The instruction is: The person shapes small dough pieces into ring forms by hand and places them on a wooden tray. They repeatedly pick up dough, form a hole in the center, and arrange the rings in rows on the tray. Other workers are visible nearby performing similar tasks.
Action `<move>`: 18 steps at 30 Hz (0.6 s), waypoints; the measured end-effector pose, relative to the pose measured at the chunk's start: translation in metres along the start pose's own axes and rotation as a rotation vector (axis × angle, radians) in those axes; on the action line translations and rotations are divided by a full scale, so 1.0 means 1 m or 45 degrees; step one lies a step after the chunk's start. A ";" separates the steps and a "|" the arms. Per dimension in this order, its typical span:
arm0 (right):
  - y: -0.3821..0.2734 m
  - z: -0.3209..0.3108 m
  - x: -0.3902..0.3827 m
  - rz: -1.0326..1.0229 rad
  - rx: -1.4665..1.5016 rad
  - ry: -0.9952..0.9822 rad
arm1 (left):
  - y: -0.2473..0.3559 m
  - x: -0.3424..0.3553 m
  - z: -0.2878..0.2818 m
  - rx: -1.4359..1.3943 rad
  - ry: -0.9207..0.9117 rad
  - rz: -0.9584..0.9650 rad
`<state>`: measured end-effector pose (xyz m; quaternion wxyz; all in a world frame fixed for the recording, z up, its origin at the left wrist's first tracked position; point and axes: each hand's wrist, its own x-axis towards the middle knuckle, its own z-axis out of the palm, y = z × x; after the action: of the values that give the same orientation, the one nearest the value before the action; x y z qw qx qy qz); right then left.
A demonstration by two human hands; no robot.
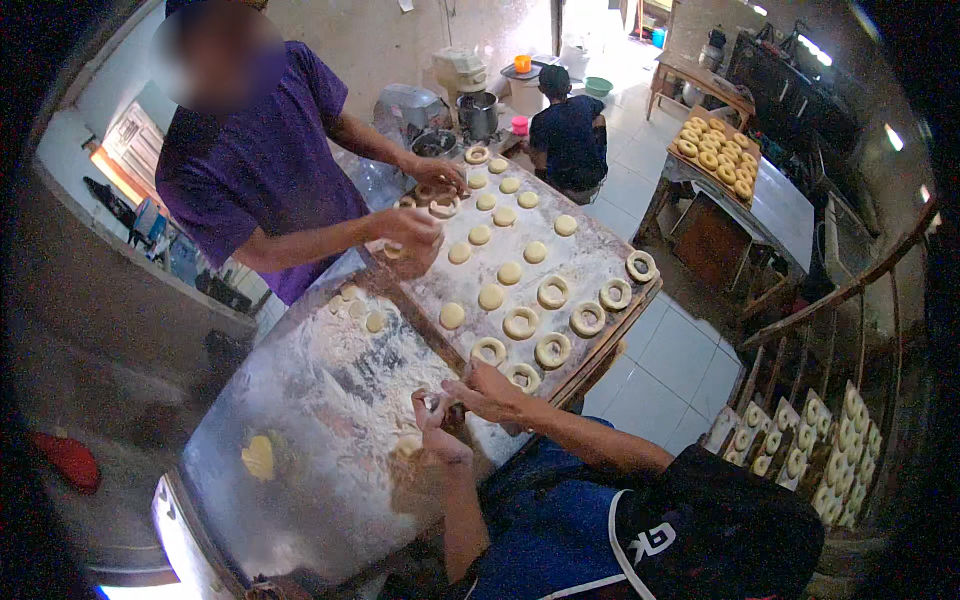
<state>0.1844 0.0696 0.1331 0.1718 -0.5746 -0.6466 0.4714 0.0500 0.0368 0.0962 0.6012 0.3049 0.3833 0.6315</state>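
My left hand (440, 440) is raised over the floury steel tabletop (230, 510), its fingers closed around something small that I cannot make out. My right hand (485, 395) meets it from the right, fingers bent and closed at the same small object, partly hidden. Just beyond them lies a floured wooden board (600, 240) carrying several dough rings (552, 351) and several small dough discs (490, 297). Loose flour (360, 380) and a flattened dough scrap (258, 456) are on the steel surface.
A co-worker in purple (260, 170) handles dough rings at the board's far left. Another person (568, 140) crouches behind. At right stand a tray of golden rings (715, 155) on a table and racked boards of dough rings (850, 450). Pots (477, 115) sit at the back.
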 end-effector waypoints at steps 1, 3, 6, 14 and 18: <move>0.001 0.001 -0.005 -0.316 0.637 0.249 | -0.016 0.007 -0.005 -0.031 -0.010 0.107; 0.004 -0.005 -0.005 -0.203 0.979 0.199 | -0.046 0.024 -0.020 0.279 -0.066 0.416; 0.016 -0.021 0.007 0.007 0.460 0.135 | -0.078 0.049 -0.020 0.693 -0.014 0.610; 0.069 -0.057 0.041 -0.339 0.243 0.161 | -0.085 0.060 0.062 0.064 0.166 -0.014; 0.080 -0.084 0.032 -0.309 0.462 0.238 | -0.107 0.081 0.072 -0.477 -0.209 0.180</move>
<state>0.2860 0.1244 0.1005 0.3867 -0.4937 -0.5968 0.5005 0.1592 0.1242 0.0365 0.6309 0.2644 0.1866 0.7052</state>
